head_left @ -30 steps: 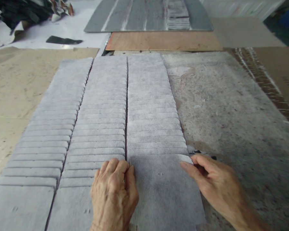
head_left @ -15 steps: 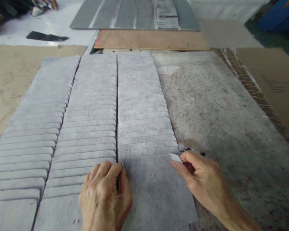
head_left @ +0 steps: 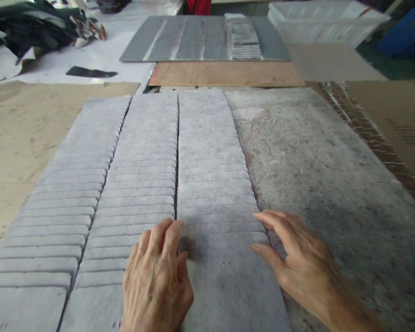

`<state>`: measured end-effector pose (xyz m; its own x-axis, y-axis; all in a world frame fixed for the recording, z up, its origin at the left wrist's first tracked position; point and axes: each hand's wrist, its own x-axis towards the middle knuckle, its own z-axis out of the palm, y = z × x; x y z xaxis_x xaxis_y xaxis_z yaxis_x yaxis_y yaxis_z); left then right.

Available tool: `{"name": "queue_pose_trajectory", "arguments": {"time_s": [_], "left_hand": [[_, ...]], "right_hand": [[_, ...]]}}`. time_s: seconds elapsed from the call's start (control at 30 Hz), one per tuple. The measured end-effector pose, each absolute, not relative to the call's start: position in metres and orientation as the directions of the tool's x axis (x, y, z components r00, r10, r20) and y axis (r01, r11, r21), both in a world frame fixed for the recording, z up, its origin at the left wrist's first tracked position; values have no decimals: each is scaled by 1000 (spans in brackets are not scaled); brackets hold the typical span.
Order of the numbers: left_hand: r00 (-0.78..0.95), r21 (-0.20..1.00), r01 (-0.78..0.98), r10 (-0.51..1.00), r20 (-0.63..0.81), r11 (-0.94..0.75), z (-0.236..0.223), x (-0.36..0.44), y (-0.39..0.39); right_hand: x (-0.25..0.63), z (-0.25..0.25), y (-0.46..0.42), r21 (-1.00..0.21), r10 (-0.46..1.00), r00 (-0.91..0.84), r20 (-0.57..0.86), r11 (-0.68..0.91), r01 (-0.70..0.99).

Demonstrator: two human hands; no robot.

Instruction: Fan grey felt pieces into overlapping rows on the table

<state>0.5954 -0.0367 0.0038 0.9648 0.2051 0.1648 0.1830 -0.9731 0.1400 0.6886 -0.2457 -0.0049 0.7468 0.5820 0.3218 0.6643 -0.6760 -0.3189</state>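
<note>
Three columns of overlapping grey fabric-like sheets run away from me, the left column (head_left: 44,221), the middle column (head_left: 134,184) and the right column (head_left: 210,152). Nearest me in the right column lies a grey sheet (head_left: 235,281), flat over the ones behind it. My left hand (head_left: 157,276) is over the seam between the middle and right columns, thumb and fingers apart, nothing in it. At the sheet's right edge my right hand (head_left: 293,258) is open, fingertips near the edge; whether they touch it I cannot tell.
Beyond the columns stand a grey board (head_left: 190,41) with a stack of grey strips (head_left: 244,39), a wooden board (head_left: 224,74) and a white plastic bin (head_left: 318,25). Cardboard (head_left: 397,110) lies at right. Dark material (head_left: 38,27) is heaped at back left.
Both hands have let go of the near sheet's far corners, and their fingers have spread. The sheet's lifted right corner now lies flat. The view has tilted up, showing more of the background.
</note>
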Motion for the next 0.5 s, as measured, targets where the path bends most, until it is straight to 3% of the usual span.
{"name": "queue_pose_trajectory", "arguments": {"time_s": [0.1, 0.27, 0.5], "left_hand": [[983, 197, 138, 158, 91, -971, 3, 600, -31], [963, 300, 265, 265, -44, -916, 7, 606, -32], [920, 237, 389, 360, -158, -890, 14, 605, -34]], "right_hand": [[696, -4, -247, -370, 613, 755, 232, -662, 651], [697, -6, -247, -451, 536, 833, 137, -715, 534], [688, -9, -247, -460, 403, 901, 161, -777, 430]]}}
